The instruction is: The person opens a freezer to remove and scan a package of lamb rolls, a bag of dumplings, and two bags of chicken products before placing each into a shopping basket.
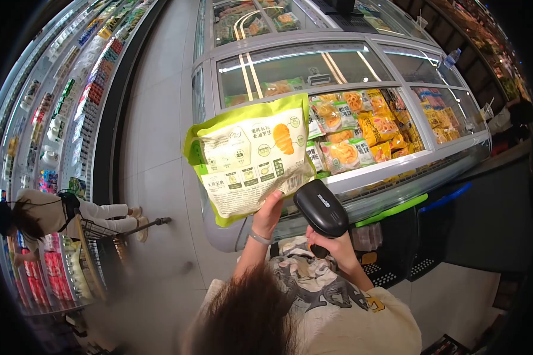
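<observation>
My left hand (pixel 267 216) is closed on the lower edge of a large green and white food bag (pixel 251 160), its printed side with a barcode facing up. My right hand (pixel 333 244) is wrapped round the handle of a black handheld scanner (pixel 321 208), whose head is beside the bag's lower right corner. Beyond both hands, a glass-topped freezer (pixel 373 173) holds several packs of frozen food, among them a yellow pack (pixel 378 128) and a green and white pack (pixel 344 155).
Stocked shelves (pixel 71 112) line the left side. A person (pixel 47 213) stands there by a shopping cart (pixel 95 236). Black crates with a green handle (pixel 392 210) and a blue handle (pixel 445 197) are right of my right hand. A bottle (pixel 453 57) is on the freezer's far right edge.
</observation>
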A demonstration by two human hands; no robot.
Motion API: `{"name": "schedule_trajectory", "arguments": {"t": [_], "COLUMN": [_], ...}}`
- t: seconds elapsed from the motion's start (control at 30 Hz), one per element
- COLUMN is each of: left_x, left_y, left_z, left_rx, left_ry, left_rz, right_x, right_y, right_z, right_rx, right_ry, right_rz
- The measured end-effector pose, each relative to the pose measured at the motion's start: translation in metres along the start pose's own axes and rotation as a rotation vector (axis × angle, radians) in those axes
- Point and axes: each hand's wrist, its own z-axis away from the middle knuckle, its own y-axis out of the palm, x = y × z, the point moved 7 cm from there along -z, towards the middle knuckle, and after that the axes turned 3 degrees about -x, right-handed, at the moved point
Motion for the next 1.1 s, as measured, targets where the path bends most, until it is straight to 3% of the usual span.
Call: {"name": "schedule_trajectory", "arguments": {"t": [0.17,0.27,0.33,0.37,0.4,0.43,0.47,0.53,0.57,0.6,0.7,0.87,0.97,1.07,1.1], "left_x": [0.013,0.03,0.01,0.008,0.009,0.008,0.006,0.0,-0.018,-0.035,-0.033,-0.022,-0.029,-0.047,-0.058], "left_y": [-0.025,-0.052,-0.019,-0.011,-0.002,0.006,0.012,0.04,0.056,0.07,0.092,0.139,0.148,0.129,0.118], "left_z": [0.001,0.007,0.012,0.012,0.013,0.015,0.009,-0.001,0.004,0.018,0.026,0.05,0.055,0.04,0.028], "left_rx": [-0.089,-0.156,-0.1,-0.048,0.004,0.058,0.029,-0.025,0.198,0.222,0.275,0.421,0.625,0.845,0.698], "left_ry": [0.012,0.024,0.067,0.173,0.281,0.39,0.239,-0.062,0.279,0.747,0.686,0.684,0.554,0.234,0.313], "left_rz": [-0.219,-0.621,-1.014,-1.052,-1.087,-1.121,-0.74,0.023,-0.599,-1.138,-1.381,-1.921,-1.835,-1.463,-1.515], "right_x": [0.006,0.026,0.047,0.055,0.048,0.045,0.041,0.022,0.022,0.023,0.027,0.037,0.041,0.043,0.044], "right_y": [-0.016,-0.019,-0.012,-0.01,-0.011,-0.009,-0.006,-0.012,-0.013,-0.014,-0.018,-0.03,-0.035,-0.033,-0.03], "right_z": [-0.008,-0.012,-0.014,-0.016,-0.027,-0.037,-0.048,-0.066,-0.069,-0.071,-0.067,-0.047,-0.031,-0.015,-0.01], "right_rx": [-0.158,-0.257,-0.265,-0.267,-0.126,-0.041,0.047,0.152,0.228,0.262,0.266,0.062,-0.092,-0.197,-0.216], "right_ry": [-0.194,-0.353,-0.466,-0.522,-0.468,-0.418,-0.359,-0.26,-0.252,-0.245,-0.241,-0.272,-0.297,-0.328,-0.344], "right_rz": [0.024,0.216,0.272,0.3,0.322,-0.054,-0.428,-0.684,-0.788,-0.83,-0.861,-0.62,-0.366,-0.113,-0.046]}}
